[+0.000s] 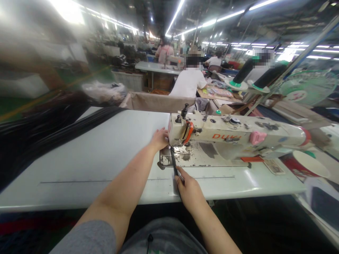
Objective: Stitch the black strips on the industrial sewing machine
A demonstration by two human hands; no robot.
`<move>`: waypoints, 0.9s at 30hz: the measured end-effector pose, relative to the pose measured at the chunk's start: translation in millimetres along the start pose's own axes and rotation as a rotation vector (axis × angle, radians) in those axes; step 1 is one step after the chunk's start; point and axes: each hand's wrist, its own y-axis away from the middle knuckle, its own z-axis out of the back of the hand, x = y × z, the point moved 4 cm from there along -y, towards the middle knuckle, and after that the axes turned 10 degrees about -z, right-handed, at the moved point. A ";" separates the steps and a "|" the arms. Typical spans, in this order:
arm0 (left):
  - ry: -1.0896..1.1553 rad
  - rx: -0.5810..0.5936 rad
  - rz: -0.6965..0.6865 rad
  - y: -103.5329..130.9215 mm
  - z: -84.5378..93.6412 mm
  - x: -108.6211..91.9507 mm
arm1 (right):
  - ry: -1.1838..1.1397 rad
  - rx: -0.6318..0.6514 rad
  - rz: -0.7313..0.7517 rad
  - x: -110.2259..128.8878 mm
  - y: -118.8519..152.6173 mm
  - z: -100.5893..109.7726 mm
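Right hand (188,187): at lower centre of the frame, your thumb and forefinger are closed on the black strip (173,158), with a small gap showing between the other parts of those fingers; something thin and shiny lies by the fingertips, too small to name.
Left hand (159,138): at the centre, reaching to the needle end of the sewing machine (225,133); the machine head hides your fingertips, so whether they grip or merely touch cannot be told.
Black strip: narrow, running from under the machine head, over the worn metal plate (196,159), down past the front edge of the white table (111,141).
Machine: right of centre, with an orange guard (188,133) at its left end and a pink block (257,138) on its front.
Black bundle (60,141): long strands across the left side of your table.
Beyond: a fabric-lined bin (150,102) behind the table, a person in a white shirt (187,82) at upper centre, and black thread cones (243,73) at upper right.
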 end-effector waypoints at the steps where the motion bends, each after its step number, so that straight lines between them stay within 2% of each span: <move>1: 0.006 -0.007 0.002 0.5 0.4 -0.3 | 0.009 -0.003 -0.006 1.2 -0.3 0.1; 11: 0.103 -0.110 0.020 2.9 3.9 -5.1 | 0.051 -0.051 0.007 2.7 -4.6 -2.9; 17: 0.239 -0.199 0.056 3.1 5.1 0.9 | 0.000 -0.094 0.050 4.5 -9.8 -3.2; 22: 0.382 -0.378 0.175 9.3 9.5 15.2 | -0.042 -0.205 0.105 6.9 -4.9 3.1; 27: 0.658 -0.520 0.290 18.7 12.0 20.7 | -0.226 -0.305 0.233 9.4 1.7 9.8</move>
